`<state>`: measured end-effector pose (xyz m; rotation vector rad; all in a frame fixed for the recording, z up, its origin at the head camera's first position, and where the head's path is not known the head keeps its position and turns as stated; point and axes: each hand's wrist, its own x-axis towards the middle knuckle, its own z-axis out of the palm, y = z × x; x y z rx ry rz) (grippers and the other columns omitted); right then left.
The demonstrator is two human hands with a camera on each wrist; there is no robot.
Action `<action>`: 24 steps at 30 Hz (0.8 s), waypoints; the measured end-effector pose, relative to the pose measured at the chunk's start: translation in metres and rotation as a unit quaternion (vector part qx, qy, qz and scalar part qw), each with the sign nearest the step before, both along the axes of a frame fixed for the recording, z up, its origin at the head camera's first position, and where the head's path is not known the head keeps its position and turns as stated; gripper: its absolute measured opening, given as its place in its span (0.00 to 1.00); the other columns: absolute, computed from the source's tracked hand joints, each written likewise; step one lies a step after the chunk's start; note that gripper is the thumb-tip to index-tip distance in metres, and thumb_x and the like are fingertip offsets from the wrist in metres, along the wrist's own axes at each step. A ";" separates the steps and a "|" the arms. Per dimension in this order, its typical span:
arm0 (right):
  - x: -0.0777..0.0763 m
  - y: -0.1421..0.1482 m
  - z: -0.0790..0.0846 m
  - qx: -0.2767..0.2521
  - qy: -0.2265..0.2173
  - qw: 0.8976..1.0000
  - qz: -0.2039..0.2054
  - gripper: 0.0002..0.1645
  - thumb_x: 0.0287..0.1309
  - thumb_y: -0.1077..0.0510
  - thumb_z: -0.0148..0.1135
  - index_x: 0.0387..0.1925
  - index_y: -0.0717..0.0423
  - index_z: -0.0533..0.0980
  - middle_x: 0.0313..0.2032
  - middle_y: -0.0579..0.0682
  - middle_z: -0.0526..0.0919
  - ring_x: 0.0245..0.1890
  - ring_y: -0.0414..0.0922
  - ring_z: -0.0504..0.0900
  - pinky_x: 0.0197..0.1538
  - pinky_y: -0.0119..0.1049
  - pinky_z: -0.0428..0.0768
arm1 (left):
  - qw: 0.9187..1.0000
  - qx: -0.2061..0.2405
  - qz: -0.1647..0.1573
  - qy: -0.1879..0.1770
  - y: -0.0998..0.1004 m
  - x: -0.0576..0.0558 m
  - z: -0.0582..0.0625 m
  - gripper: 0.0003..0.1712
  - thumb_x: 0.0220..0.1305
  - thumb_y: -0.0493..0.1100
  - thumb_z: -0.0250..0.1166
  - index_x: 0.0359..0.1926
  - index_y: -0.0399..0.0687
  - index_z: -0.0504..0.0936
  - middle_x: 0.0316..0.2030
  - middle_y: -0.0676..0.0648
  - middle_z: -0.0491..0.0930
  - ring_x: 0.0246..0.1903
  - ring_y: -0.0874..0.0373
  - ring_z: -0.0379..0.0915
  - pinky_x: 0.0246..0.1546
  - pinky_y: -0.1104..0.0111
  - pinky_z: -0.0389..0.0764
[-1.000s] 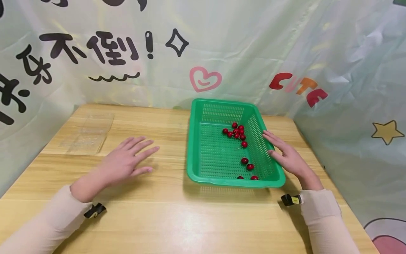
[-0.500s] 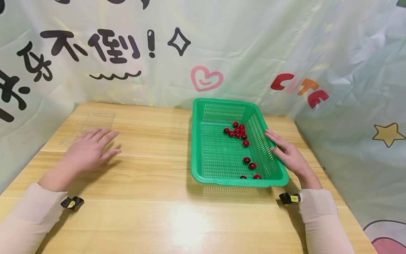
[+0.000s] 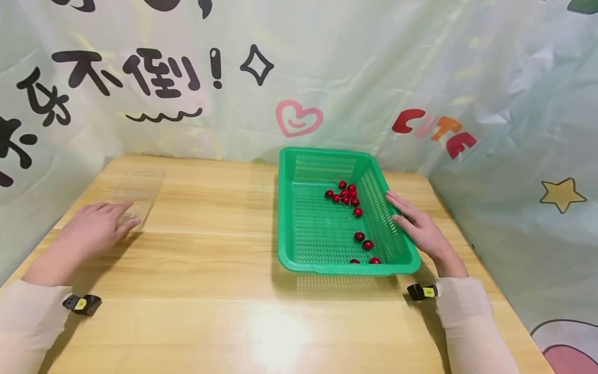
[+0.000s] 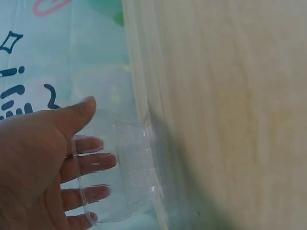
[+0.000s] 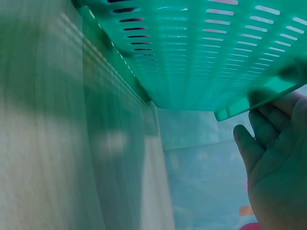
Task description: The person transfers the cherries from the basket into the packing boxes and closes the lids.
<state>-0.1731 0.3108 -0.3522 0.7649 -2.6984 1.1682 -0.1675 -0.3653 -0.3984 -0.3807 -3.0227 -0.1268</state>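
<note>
Hands extend with fingers roughly straight, left hand (image 3: 91,231) over a clear container (image 4: 134,160), right hand (image 3: 425,232) touching a green basket (image 3: 283,213).

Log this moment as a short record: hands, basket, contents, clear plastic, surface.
Left hand: at the clear plastic container, fingers seen through it
Right hand: at the right rim of the green basket
Contents: red cherries, mostly right of the basket's middle in the head view; two partly hidden by the near rim
Surface: wooden table
</note>
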 end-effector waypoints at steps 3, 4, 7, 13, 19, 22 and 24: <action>-0.009 0.007 -0.009 0.010 0.003 1.000 -0.004 0.30 0.70 0.67 0.51 0.71 0.62 0.61 0.72 0.60 0.57 0.72 0.57 0.52 0.63 0.18 0.53 | 1.000 0.006 -0.012 -0.002 0.000 0.003 0.001 0.33 0.76 0.55 0.49 0.65 0.29 0.67 0.57 0.23 0.69 0.55 0.21 0.62 0.58 0.37 0.57; -0.012 0.010 -0.012 0.015 0.005 1.000 -0.006 0.30 0.70 0.67 0.52 0.71 0.62 0.61 0.72 0.59 0.57 0.72 0.57 0.53 0.63 0.19 0.53 | 1.000 0.010 -0.017 -0.003 0.001 0.003 0.001 0.32 0.76 0.53 0.49 0.65 0.30 0.67 0.57 0.23 0.69 0.55 0.22 0.63 0.58 0.37 0.58; -0.017 0.018 -0.018 0.037 0.010 0.999 -0.008 0.32 0.70 0.64 0.53 0.72 0.56 0.60 0.73 0.55 0.56 0.73 0.55 0.53 0.67 0.28 0.55 | 0.999 0.016 -0.040 -0.014 0.007 0.005 0.005 0.30 0.76 0.50 0.50 0.65 0.30 0.67 0.57 0.23 0.70 0.54 0.22 0.65 0.57 0.37 0.61; -0.016 0.021 -0.013 0.089 0.012 0.996 -0.016 0.33 0.71 0.56 0.53 0.74 0.55 0.58 0.74 0.55 0.54 0.73 0.59 0.51 0.64 0.66 0.57 | 0.997 0.023 -0.077 -0.014 0.024 0.008 0.008 0.25 0.75 0.43 0.53 0.65 0.32 0.68 0.56 0.26 0.72 0.52 0.25 0.70 0.52 0.37 0.68; -0.012 0.023 -0.009 0.138 0.005 0.990 -0.014 0.34 0.72 0.53 0.53 0.74 0.54 0.57 0.75 0.52 0.54 0.73 0.58 0.52 0.61 0.67 0.61 | 0.992 0.031 -0.121 0.012 0.042 0.009 0.008 0.22 0.69 0.36 0.57 0.62 0.36 0.72 0.51 0.28 0.77 0.48 0.31 0.76 0.47 0.40 0.74; -0.010 0.023 -0.006 0.170 0.015 0.985 -0.006 0.35 0.71 0.52 0.53 0.74 0.54 0.56 0.74 0.53 0.54 0.72 0.60 0.54 0.61 0.66 0.62 | 0.990 0.031 -0.135 0.007 0.052 0.011 0.010 0.21 0.68 0.35 0.58 0.61 0.37 0.73 0.48 0.30 0.80 0.46 0.32 0.78 0.44 0.41 0.76; -0.009 0.023 -0.004 0.189 0.022 0.982 -0.004 0.35 0.71 0.52 0.53 0.75 0.54 0.56 0.74 0.54 0.54 0.71 0.61 0.55 0.61 0.66 0.62 | 0.989 0.031 -0.143 0.004 0.059 0.011 0.012 0.20 0.68 0.35 0.59 0.60 0.37 0.75 0.46 0.31 0.81 0.44 0.33 0.79 0.43 0.41 0.77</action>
